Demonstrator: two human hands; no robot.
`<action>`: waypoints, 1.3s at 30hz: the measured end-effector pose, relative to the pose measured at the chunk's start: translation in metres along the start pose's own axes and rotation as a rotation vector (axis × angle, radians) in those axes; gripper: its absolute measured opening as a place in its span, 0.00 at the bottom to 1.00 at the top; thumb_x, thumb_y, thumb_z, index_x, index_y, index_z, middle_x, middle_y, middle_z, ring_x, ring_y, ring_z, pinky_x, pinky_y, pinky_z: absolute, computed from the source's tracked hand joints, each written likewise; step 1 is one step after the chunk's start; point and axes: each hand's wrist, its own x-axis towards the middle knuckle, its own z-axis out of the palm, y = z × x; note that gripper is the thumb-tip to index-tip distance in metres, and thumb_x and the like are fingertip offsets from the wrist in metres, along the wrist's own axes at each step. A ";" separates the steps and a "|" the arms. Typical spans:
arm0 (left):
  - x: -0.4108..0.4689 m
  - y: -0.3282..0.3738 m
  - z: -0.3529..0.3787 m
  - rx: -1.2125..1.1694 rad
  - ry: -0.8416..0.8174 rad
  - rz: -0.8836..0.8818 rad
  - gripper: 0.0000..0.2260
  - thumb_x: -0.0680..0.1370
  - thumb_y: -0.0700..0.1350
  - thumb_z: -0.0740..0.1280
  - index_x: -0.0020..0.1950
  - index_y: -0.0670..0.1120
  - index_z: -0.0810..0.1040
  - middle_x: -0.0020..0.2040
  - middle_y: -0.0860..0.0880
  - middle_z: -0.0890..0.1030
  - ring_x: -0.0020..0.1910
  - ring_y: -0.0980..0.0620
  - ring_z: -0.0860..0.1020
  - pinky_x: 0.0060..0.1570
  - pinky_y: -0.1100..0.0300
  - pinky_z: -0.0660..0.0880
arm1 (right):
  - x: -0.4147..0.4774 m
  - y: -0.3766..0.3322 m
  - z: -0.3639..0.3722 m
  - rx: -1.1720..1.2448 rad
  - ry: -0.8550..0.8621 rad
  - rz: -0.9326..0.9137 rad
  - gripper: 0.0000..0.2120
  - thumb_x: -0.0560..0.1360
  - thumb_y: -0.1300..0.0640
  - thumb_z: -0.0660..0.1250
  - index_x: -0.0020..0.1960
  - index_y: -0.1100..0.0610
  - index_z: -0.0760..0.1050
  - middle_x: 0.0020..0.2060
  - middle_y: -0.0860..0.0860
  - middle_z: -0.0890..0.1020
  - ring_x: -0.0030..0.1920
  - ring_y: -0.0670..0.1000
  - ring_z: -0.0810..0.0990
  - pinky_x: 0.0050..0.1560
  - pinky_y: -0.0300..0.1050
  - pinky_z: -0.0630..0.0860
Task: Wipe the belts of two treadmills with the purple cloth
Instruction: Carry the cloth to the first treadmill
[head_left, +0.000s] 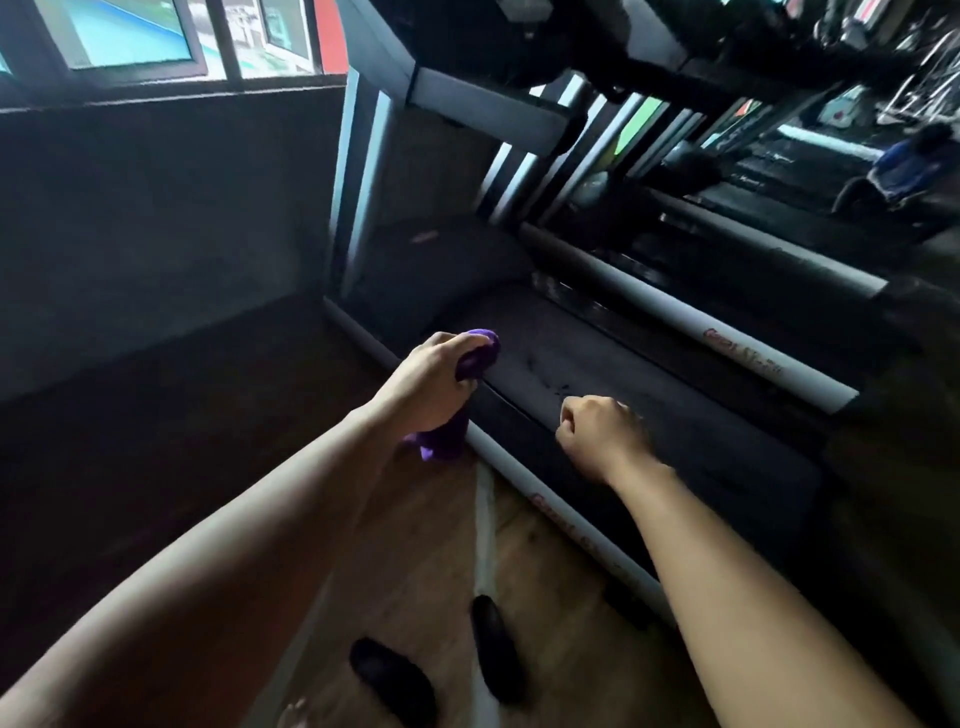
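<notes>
My left hand (434, 384) grips a bunched purple cloth (480, 356); one end sticks out above the fist, the other hangs below it near the treadmill's left side rail (519, 470). The hand is over that rail, at the left edge of the dark belt (649, 410) of the nearest treadmill. My right hand (600, 434) is a closed fist with nothing in it, hovering over the belt's near part. A second treadmill's belt (717, 280) lies further right, beyond a grey rail (691, 317).
The treadmill's uprights (358, 192) and console frame (488, 104) rise ahead. A dark wall with windows (135, 36) is at the left. Wooden floor (415, 561) and my two dark shoes (493, 644) are below. A person in blue (904, 166) crouches far right.
</notes>
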 end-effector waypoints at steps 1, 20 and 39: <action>0.015 -0.001 0.004 -0.003 -0.011 0.014 0.26 0.72 0.40 0.70 0.69 0.55 0.73 0.65 0.47 0.75 0.61 0.45 0.76 0.63 0.55 0.72 | 0.012 0.004 0.000 0.003 -0.001 0.021 0.07 0.76 0.55 0.59 0.43 0.51 0.75 0.49 0.51 0.82 0.45 0.56 0.75 0.42 0.46 0.66; 0.311 -0.068 0.061 -0.061 -0.364 0.388 0.27 0.74 0.41 0.69 0.72 0.55 0.71 0.64 0.47 0.75 0.60 0.45 0.76 0.62 0.56 0.71 | 0.199 0.008 0.009 0.088 0.096 0.455 0.08 0.81 0.55 0.62 0.47 0.58 0.76 0.49 0.56 0.80 0.43 0.53 0.76 0.29 0.42 0.59; 0.511 -0.066 0.310 -0.032 -0.553 0.423 0.25 0.79 0.45 0.66 0.75 0.56 0.66 0.69 0.49 0.70 0.65 0.47 0.71 0.63 0.55 0.69 | 0.394 0.217 0.111 0.172 0.092 0.571 0.06 0.79 0.54 0.62 0.45 0.55 0.73 0.44 0.51 0.78 0.39 0.54 0.72 0.36 0.44 0.65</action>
